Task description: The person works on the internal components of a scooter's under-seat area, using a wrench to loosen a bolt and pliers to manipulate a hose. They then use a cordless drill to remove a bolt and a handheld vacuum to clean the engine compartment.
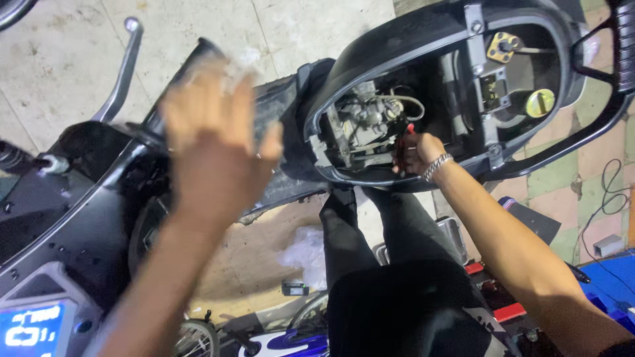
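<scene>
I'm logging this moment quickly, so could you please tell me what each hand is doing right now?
Left hand: open, fingers spread, blurred, raised over the scooter's handlebar area, holding nothing.
Right hand: closed on a red-handled tool inside the open under-seat compartment, beside the carburetor.

My left hand (215,142) is smeared by motion, so I cannot tell whether its fingers close on the grip end of the handlebar (198,56) behind it. My right hand (417,153) hides most of the red-handled tool (403,142), whose tip vanishes among the engine parts (364,122) just beyond my knuckles. The lit display (30,330) is cut off by the frame's lower left corner.
</scene>
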